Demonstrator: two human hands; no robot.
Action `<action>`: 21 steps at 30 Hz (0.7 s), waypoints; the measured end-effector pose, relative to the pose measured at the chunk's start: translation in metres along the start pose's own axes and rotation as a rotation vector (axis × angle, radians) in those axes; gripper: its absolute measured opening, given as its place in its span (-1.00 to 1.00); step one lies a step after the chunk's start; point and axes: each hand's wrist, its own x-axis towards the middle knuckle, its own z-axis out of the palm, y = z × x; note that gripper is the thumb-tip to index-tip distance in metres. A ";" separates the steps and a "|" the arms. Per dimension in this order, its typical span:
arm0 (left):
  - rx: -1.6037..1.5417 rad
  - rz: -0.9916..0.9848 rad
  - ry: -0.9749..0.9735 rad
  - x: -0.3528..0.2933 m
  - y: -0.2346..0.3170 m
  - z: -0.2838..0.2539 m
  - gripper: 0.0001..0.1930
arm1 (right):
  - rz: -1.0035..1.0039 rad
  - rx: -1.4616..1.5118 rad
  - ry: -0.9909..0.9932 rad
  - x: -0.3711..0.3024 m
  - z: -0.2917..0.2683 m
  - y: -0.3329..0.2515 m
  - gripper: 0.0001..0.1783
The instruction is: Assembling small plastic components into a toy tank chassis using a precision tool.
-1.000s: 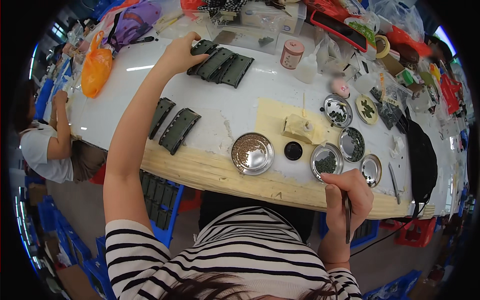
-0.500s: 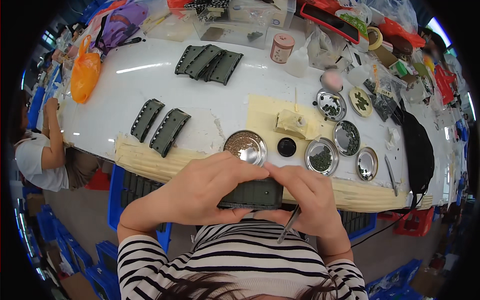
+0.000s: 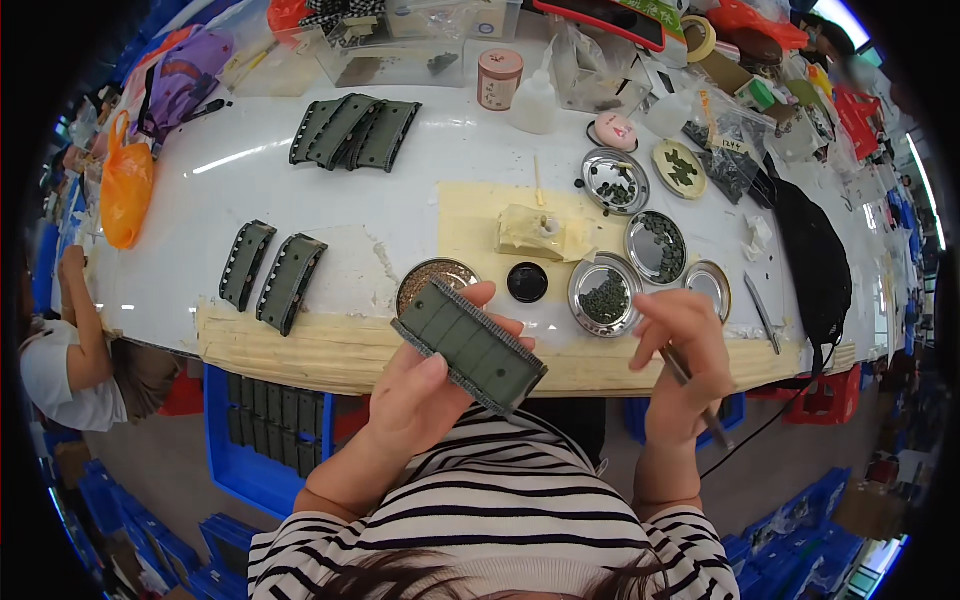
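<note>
My left hand [image 3: 415, 405] is closed round a dark green ribbed, slightly curved panel [image 3: 470, 345], tilted above the table's front edge with one face up. Part of a round metal dish [image 3: 437, 266] of brown grains lies behind the panel. To the right, my right hand [image 3: 685, 355] holds what looks like metal tweezers [image 3: 712, 425], pointing down toward me between curled fingers. It is near a metal dish of small dark green pieces [image 3: 604, 295]. A black round cap [image 3: 527, 282] sits between the two dishes.
Two similar panels [image 3: 290, 284] lie at left, with a stack of them [image 3: 355, 132] farther back. Several more dishes [image 3: 655, 247] stand at right, near a pointed metal tool [image 3: 762, 313] and a black bag [image 3: 812, 265]. A yellow-wrapped block [image 3: 545, 233] stands mid-table. Another person [image 3: 75, 350] sits at left.
Both hands held the panel low at the table edge; now my left hand alone holds it, turned at a slant. My right hand has let go and moved right with the tweezers. The view shifted.
</note>
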 end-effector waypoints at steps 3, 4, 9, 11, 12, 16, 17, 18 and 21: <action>0.013 -0.025 -0.022 -0.001 0.004 -0.005 -0.45 | 0.029 -0.111 -0.150 0.013 -0.037 0.018 0.03; 0.014 -0.045 -0.021 -0.001 0.005 -0.006 -0.47 | 0.089 -0.092 -0.170 0.014 -0.036 0.021 -0.02; 0.158 -0.013 0.108 -0.005 0.002 0.008 -0.49 | 0.152 -0.211 -0.258 0.025 -0.026 0.028 -0.58; 0.206 -0.018 0.140 -0.005 0.004 0.011 -0.46 | 0.072 -0.253 -0.239 0.027 -0.021 0.033 -0.73; 0.217 -0.017 0.155 -0.002 0.005 0.013 -0.45 | 0.051 -0.254 -0.255 0.026 -0.021 0.038 -0.76; 0.269 0.021 0.155 0.004 0.010 0.026 -0.44 | 0.108 -0.248 -0.279 0.023 -0.022 0.044 -0.82; 0.283 0.029 0.150 0.005 0.009 0.027 -0.45 | 0.158 -0.245 -0.274 0.022 -0.021 0.044 -0.84; 0.297 0.040 0.147 0.004 0.009 0.026 -0.48 | 0.139 -0.247 -0.275 0.022 -0.020 0.044 -0.85; 0.329 0.037 0.166 0.001 0.007 0.024 -0.62 | 0.089 -0.264 -0.284 0.024 -0.017 0.044 -0.86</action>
